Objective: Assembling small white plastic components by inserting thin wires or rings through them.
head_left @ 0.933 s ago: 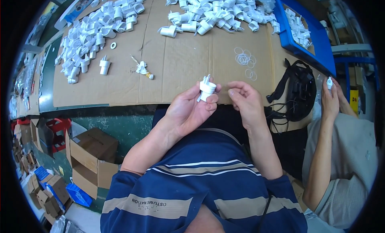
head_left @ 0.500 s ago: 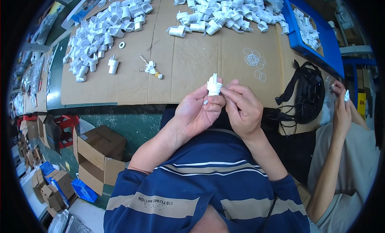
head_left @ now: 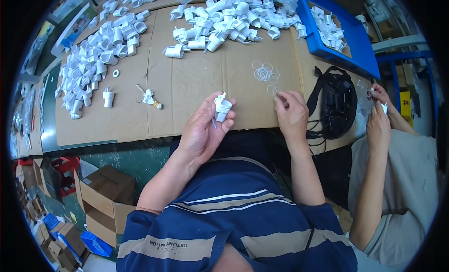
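My left hand [head_left: 204, 127] holds a white plastic fitting [head_left: 222, 108] with a round, cup-like end, gripped between thumb and fingers above the table's near edge. To its right, my right hand [head_left: 292, 113] reaches down to the cardboard. Its thumb and fingertips are pinched together at the edge of a thin white ring [head_left: 272, 90]. How far the ring sits between the fingertips is hard to make out. Just beyond lies a loose cluster of similar thin rings [head_left: 264, 74].
White fittings lie heaped at the left [head_left: 89, 61] and back [head_left: 224, 19]. Nearer are a lone fitting [head_left: 108, 98], a washer [head_left: 116, 73] and a small tool [head_left: 149, 98]. At right are a black strapped device [head_left: 334, 103], a blue bin [head_left: 360, 42] and a co-worker's hands [head_left: 378, 115].
My right hand has left the fitting and moved right to the thin rings. My left hand still holds the fitting, now tilted with its round end showing. The whole view has shifted slightly.
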Motion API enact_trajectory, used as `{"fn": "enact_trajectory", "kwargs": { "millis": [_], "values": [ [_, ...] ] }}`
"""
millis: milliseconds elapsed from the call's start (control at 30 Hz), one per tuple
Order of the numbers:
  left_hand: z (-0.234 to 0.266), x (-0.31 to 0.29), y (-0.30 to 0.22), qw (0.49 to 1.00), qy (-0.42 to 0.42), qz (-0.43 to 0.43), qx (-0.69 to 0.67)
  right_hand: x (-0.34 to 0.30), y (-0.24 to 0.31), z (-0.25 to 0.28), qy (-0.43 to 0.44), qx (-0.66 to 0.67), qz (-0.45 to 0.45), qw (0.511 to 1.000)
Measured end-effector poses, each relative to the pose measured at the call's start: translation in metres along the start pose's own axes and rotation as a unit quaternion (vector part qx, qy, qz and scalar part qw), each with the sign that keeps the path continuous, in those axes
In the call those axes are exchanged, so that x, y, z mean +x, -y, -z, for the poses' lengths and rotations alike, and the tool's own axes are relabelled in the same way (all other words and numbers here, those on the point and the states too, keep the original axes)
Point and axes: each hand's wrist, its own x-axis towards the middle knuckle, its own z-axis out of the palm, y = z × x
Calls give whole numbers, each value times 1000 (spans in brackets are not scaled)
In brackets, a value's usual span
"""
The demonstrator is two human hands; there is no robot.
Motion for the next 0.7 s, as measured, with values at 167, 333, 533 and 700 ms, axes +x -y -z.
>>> {"fn": "enact_trajectory", "kwargs": {
  "millis": [167,333,533,700],
  "values": [
    [2,2,2,999,4,-24,27,9,-14,-6,-15,-58,43,997],
    [-5,0,6,997,-26,-11,71,17,-31,-6,-67,-33,24,997],
    [13,-2,12,995,49,23,83,28,-5,11,-75,87,-122,986],
    [-5,-2,10,985,-21,-18,172,17,48,31,71,419,-227,876]
  ]
}}
